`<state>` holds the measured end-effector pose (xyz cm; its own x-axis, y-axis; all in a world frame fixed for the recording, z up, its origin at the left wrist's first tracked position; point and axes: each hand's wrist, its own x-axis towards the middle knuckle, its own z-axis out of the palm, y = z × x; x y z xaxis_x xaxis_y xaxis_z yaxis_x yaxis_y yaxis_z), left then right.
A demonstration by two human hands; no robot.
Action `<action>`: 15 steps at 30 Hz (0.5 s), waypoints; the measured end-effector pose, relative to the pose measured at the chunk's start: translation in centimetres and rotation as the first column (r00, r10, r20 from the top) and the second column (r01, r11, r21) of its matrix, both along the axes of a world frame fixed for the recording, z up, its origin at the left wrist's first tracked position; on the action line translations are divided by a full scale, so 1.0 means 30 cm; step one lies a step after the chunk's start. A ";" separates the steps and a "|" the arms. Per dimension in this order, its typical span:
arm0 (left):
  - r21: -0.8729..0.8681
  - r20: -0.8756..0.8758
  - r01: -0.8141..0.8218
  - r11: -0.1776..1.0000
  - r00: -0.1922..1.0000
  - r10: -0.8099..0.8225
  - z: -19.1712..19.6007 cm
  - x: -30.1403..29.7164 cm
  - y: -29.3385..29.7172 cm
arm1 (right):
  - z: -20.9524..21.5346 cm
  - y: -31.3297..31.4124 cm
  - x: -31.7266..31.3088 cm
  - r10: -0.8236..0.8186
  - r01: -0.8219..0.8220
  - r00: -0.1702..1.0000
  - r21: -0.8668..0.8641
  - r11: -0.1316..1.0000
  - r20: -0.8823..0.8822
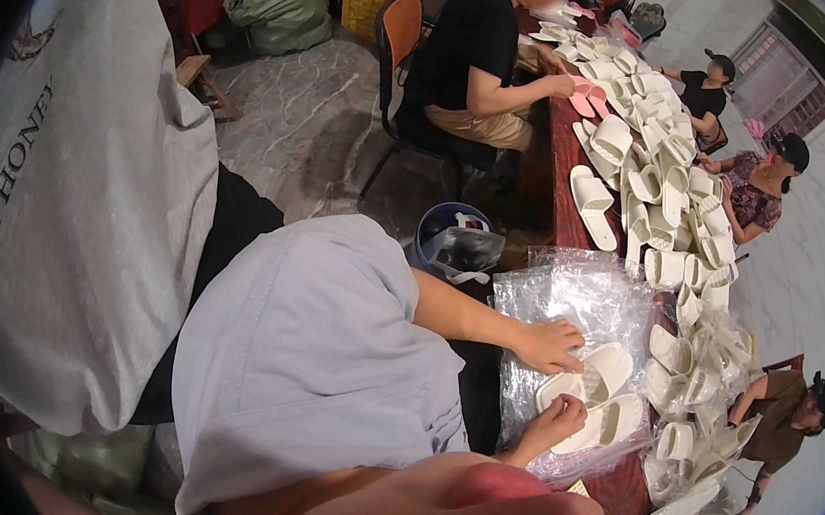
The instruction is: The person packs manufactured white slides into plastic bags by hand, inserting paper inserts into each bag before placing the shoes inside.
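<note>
A pair of cream slide slippers lies side by side on a stack of clear plastic bags [566, 284] at the table's near edge. My left hand [549, 346] rests palm down with its fingers spread, touching the heel end of the farther-left slipper [609, 371]. Close to the heel of the other slipper [620, 420], my right hand [558, 422] has its fingers curled together. What those fingers pinch, if anything, is too small to make out. Both slippers sit with their straps facing away from me.
A heap of cream slippers [677, 180] covers the red-brown table [563, 188]; bagged pairs [697, 368] lie beyond my hands. A blue bin [436, 225] stands beside the table. A seated co-worker [469, 57] handles pink slippers [587, 96]. Other people stand across the table; one person [97, 194] is close on my left.
</note>
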<state>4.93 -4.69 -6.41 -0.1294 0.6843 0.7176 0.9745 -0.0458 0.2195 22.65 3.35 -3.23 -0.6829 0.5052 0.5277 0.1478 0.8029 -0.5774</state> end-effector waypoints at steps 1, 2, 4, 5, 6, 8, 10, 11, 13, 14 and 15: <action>0.012 0.004 -0.016 1.000 1.000 0.016 0.000 -0.008 -0.006 | 0.002 0.006 -0.014 0.020 -0.020 1.000 0.004 1.000 0.003; 0.024 0.008 -0.034 0.999 0.999 0.034 -0.001 -0.018 -0.014 | 0.003 0.013 -0.029 0.042 -0.042 0.999 0.015 0.999 0.011; -0.002 0.011 0.004 1.000 1.000 -0.004 0.003 -0.001 -0.003 | -0.008 0.010 -0.004 0.007 -0.007 1.000 0.010 1.000 0.005; -0.022 0.020 0.023 0.999 1.000 -0.023 0.005 0.009 0.001 | -0.016 0.008 0.012 -0.010 0.010 1.000 0.018 1.000 -0.001; -0.023 0.018 0.022 0.999 1.000 -0.022 0.006 0.012 0.000 | -0.019 0.009 0.015 -0.010 0.010 1.000 0.032 0.999 -0.005; -0.050 0.040 0.028 0.998 0.999 -0.026 0.007 0.024 -0.003 | -0.015 0.006 0.031 -0.010 0.010 1.000 0.025 1.000 0.012; -0.025 0.028 0.013 1.000 1.000 -0.012 0.015 0.021 -0.017 | -0.012 0.006 0.023 0.010 -0.011 0.999 0.024 1.000 0.034; -0.003 0.019 0.012 1.000 1.000 -0.012 0.016 0.025 -0.025 | -0.012 0.006 0.023 0.019 -0.019 0.999 0.013 1.000 0.033; -0.085 0.032 0.018 0.996 0.999 -0.015 0.031 0.041 -0.029 | -0.026 0.014 0.051 -0.012 0.012 0.999 -0.011 1.000 0.043; -0.165 0.040 0.027 0.986 0.999 -0.021 0.040 0.052 -0.026 | -0.041 0.029 0.064 0.023 -0.024 1.000 -0.110 0.994 -0.010; -0.236 0.027 0.003 0.972 1.000 0.003 0.041 0.049 -0.021 | -0.037 0.039 0.076 0.062 -0.074 0.996 -0.202 0.977 -0.062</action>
<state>6.41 -5.33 -5.17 -0.1466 0.8339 0.5321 0.9682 0.0107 0.2501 24.92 4.53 -4.33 -0.6920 0.5597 0.4559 0.0604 0.6742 -0.7360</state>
